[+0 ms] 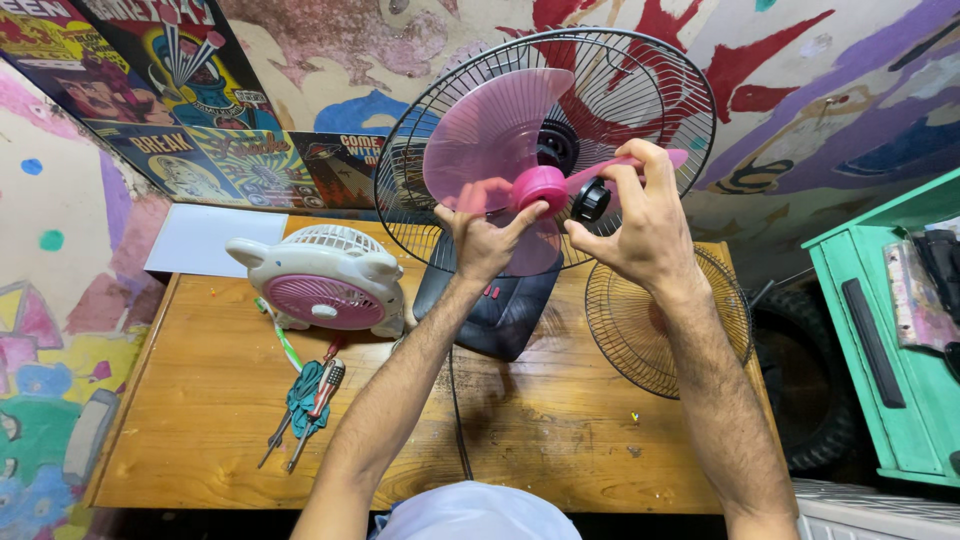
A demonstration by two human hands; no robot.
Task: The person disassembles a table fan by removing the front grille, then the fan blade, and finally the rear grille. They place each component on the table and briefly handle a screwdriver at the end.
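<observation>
A dark table fan stands on a wooden table (560,440) with its rear wire guard (660,90) in place and no front guard on it. My left hand (485,235) grips the pink hub of the translucent pink fan blade (490,130) in front of the guard. My right hand (640,215) pinches a small black round nut (590,203) just to the right of the hub. The fan's dark base (500,310) shows below my wrists.
A loose wire front guard (625,330) leans at the fan's right. A small white and pink fan (325,280) sits at the left, with screwdrivers and a teal cloth (305,400) in front. A black cord (455,400) runs toward me. A green cabinet (880,330) stands at the right.
</observation>
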